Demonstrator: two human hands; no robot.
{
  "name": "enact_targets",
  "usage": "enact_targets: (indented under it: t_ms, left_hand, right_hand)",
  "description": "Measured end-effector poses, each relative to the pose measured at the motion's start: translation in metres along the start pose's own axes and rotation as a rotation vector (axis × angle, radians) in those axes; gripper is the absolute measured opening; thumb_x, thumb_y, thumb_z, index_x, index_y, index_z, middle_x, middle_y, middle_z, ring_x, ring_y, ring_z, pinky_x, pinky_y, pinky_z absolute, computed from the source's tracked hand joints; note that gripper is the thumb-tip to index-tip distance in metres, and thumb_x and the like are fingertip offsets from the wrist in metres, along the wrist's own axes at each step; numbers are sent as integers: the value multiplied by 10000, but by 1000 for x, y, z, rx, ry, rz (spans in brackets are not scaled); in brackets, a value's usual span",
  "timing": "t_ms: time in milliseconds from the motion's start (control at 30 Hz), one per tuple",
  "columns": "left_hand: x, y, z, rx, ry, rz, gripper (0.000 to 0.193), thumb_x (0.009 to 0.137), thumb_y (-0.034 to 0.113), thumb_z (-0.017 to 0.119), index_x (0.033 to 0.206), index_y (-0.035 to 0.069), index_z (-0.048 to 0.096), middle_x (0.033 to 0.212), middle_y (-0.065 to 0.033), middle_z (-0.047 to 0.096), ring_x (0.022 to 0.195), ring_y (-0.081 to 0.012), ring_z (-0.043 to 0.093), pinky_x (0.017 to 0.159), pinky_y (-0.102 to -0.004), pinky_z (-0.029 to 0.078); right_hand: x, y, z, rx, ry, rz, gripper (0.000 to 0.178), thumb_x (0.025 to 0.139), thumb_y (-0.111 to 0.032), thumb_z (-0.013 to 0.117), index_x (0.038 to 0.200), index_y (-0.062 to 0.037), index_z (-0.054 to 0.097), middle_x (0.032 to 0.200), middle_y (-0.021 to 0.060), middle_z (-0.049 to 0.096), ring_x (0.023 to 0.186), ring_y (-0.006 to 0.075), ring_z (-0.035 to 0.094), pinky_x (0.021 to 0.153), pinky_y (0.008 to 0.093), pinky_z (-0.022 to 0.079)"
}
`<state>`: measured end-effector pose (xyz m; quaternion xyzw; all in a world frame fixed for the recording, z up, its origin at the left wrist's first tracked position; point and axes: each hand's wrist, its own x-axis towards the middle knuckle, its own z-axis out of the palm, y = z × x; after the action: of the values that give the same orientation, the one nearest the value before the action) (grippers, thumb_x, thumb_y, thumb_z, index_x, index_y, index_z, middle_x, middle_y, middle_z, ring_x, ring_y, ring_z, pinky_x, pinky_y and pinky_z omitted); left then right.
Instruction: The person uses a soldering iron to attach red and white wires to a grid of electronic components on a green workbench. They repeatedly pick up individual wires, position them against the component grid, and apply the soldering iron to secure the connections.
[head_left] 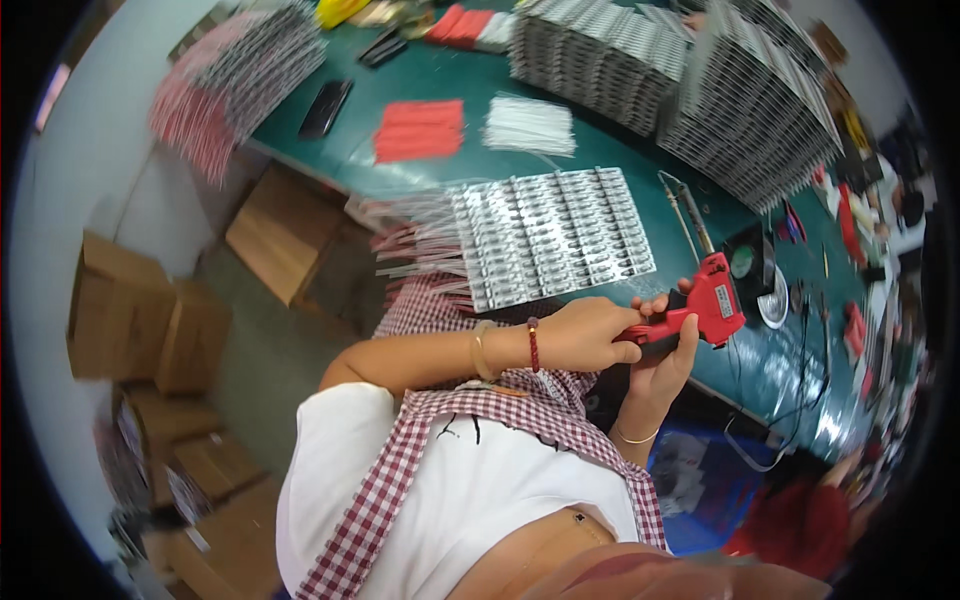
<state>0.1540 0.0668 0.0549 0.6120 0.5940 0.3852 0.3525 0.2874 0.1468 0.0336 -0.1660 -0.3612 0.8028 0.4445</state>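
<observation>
Two hands clamped on red soldering gun, green table (glossy, crowded), cardboard boxes, floor

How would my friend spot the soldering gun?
Find the green table, then the silver panel with rows of small parts. Right of it, the right hand holds the red soldering gun. Unlike the flat red wire bundle, it's pistol-shaped.

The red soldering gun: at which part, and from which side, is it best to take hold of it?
Probably by the handle of the red soldering gun, coming from the person's side, at its lower left. The handle reaches toward the left hand and right hand, while the metal barrel points away, so fingers should stay clear of it.
</observation>
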Motion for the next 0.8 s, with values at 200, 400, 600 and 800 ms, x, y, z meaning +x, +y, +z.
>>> enact_targets:
  t_ms: [200,400,600,800]
  left_hand:
    - [-3,-4,8,-54,164,-39,368,815,338,684,1016,34,630,791,-208,645,742,-398,632,671,-452,480]
    - [-17,-3,5,-35,476,17,293,884,271,607,1040,24,624,947,-192,669,838,-348,657,731,-416,505]
    - [-75,-17,-25,112,653,-244,172,957,149,463,970,3,552,894,-205,651,831,-385,627,715,-455,487]
    - [-90,-14,-1,156,781,-101,133,954,99,474,928,-29,501,830,-234,616,808,-414,604,703,-466,477]
  right_hand:
    - [16,-3,10,-136,-28,5,410,1006,-293,482,1307,-26,403,842,66,543,802,176,551,943,425,438]
    - [20,1,19,-187,9,-109,408,1001,-320,493,1268,-14,450,802,51,543,778,158,538,910,393,444]
    - [19,4,-33,-125,155,-86,383,1001,-345,482,1207,-24,506,798,44,538,754,140,510,886,361,431]
    - [26,12,-43,-70,33,-83,368,994,-325,485,1189,-14,509,800,62,505,775,159,505,885,367,439]
